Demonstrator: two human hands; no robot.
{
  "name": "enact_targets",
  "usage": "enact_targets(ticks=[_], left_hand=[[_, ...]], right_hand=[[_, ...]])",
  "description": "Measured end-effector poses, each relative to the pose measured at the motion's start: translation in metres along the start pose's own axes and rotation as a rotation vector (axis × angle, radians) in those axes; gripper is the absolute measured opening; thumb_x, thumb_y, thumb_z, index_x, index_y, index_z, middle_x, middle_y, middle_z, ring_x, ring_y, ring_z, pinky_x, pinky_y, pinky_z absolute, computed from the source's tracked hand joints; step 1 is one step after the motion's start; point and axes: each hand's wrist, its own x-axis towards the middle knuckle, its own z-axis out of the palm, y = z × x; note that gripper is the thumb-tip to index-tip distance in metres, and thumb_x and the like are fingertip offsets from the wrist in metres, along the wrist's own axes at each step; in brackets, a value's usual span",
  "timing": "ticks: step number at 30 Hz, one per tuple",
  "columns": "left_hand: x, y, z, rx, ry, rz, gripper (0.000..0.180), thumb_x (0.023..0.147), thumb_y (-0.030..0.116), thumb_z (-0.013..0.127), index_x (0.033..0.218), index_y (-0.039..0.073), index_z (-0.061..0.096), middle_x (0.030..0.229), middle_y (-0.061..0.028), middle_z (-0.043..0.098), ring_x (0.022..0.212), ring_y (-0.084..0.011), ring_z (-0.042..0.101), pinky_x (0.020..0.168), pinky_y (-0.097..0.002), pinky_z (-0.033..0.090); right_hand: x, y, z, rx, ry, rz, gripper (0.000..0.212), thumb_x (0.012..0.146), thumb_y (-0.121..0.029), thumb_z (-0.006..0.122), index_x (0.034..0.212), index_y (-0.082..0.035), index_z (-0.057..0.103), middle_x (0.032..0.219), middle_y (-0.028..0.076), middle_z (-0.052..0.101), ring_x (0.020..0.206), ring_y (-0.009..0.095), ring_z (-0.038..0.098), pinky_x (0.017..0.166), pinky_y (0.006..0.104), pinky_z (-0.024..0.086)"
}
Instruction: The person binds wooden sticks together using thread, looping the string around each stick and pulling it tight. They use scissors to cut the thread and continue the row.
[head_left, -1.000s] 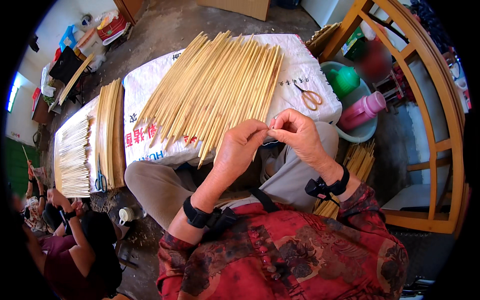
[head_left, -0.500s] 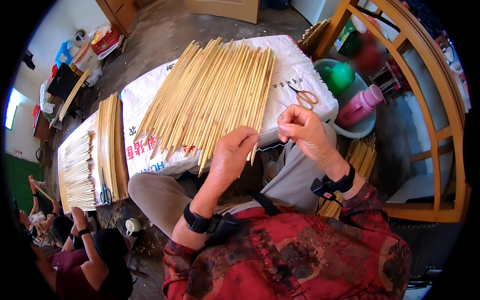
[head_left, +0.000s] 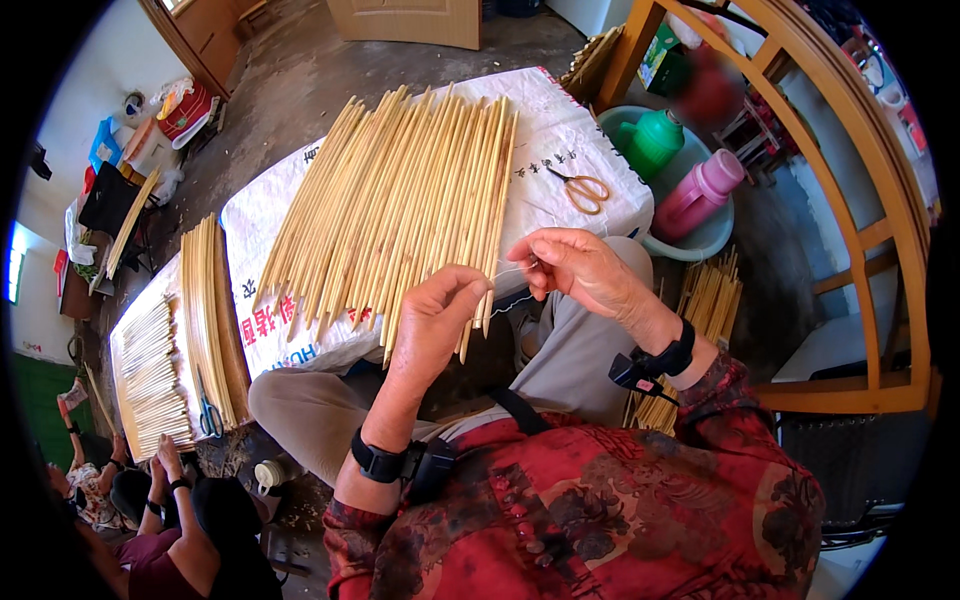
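A row of pale yellow reed-like sticks (head_left: pixel 400 210) lies side by side on a white printed sack cloth (head_left: pixel 570 130). At the row's near right end, my left hand (head_left: pixel 435 315) is closed, thumb and fingers pinched on a thin white thread (head_left: pixel 512 268) right beside the stick ends. The thread stretches across to my right hand (head_left: pixel 585 275), whose curled fingers hold it just off the cloth's near edge. A loose bit of thread dangles below. Scissors (head_left: pixel 582 190) with brown handles rest on the cloth, right of the sticks.
At right, a pale basin (head_left: pixel 715 235) holds a green thermos (head_left: pixel 655 143) and a pink one (head_left: pixel 702 190), beside a wooden frame (head_left: pixel 870 250). More sticks (head_left: pixel 712 300) stand by my right knee. Leftward, another table has sticks (head_left: pixel 205 320) and blue-handled scissors (head_left: pixel 209 415); co-workers sit there.
My right hand has moved a little left, nearer my left hand, and its fingers have opened out slightly. The view has shifted a little; the sticks and scissors lie as before.
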Motion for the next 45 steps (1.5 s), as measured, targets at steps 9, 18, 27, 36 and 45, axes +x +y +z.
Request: enact_targets(ticks=[9, 18, 27, 36, 45], left_hand=[[-0.002, -0.003, -0.005, -0.026, 0.039, -0.036, 0.010, 0.087, 0.011, 0.057, 0.088, 0.001, 0.061, 0.065, 0.0039, 0.049, 0.055, -0.0025, 0.041, 0.049, -0.0167, 0.032], [-0.007, -0.006, -0.011, 0.033, 0.051, -0.037, 0.010, 0.087, 0.010, 0.058, 0.087, 0.001, 0.062, 0.067, 0.0059, 0.049, 0.059, -0.0009, 0.040, 0.051, -0.0166, 0.032], [-0.006, -0.011, -0.014, -0.004, 0.033, -0.082, 0.010, 0.087, 0.010, 0.057, 0.086, 0.002, 0.061, 0.066, 0.0068, 0.047, 0.060, -0.0004, 0.039, 0.052, -0.0168, 0.031], [-0.004, -0.012, -0.014, -0.026, 0.034, -0.065, 0.009, 0.088, 0.010, 0.055, 0.087, 0.002, 0.060, 0.067, 0.0039, 0.049, 0.056, -0.0027, 0.040, 0.050, -0.0169, 0.031], [-0.004, -0.011, -0.008, 0.049, 0.036, -0.084, 0.008, 0.086, 0.007, 0.057, 0.086, 0.000, 0.060, 0.072, 0.0051, 0.050, 0.067, -0.0020, 0.043, 0.060, -0.0174, 0.037]], right_hand=[[-0.001, 0.001, 0.006, -0.160, 0.006, 0.034, 0.021, 0.087, -0.015, 0.057, 0.099, 0.002, 0.058, 0.080, 0.002, 0.057, 0.064, 0.008, 0.055, 0.060, 0.0213, 0.047], [0.002, -0.001, 0.000, -0.411, 0.102, -0.071, 0.015, 0.083, -0.008, 0.057, 0.096, 0.000, 0.057, 0.078, 0.000, 0.056, 0.062, 0.006, 0.053, 0.058, 0.0188, 0.046], [0.005, -0.005, 0.003, -0.444, 0.033, -0.063, 0.021, 0.084, -0.009, 0.057, 0.102, 0.000, 0.058, 0.080, 0.001, 0.056, 0.068, 0.005, 0.051, 0.060, 0.0200, 0.046], [0.008, 0.004, 0.003, -0.623, -0.002, -0.036, 0.014, 0.082, -0.011, 0.061, 0.091, 0.000, 0.064, 0.076, 0.000, 0.059, 0.066, 0.006, 0.052, 0.059, 0.0201, 0.044], [0.008, 0.004, -0.008, -0.696, 0.129, -0.115, 0.007, 0.081, -0.006, 0.059, 0.085, -0.001, 0.061, 0.076, -0.002, 0.054, 0.069, 0.004, 0.049, 0.061, 0.0196, 0.042]])
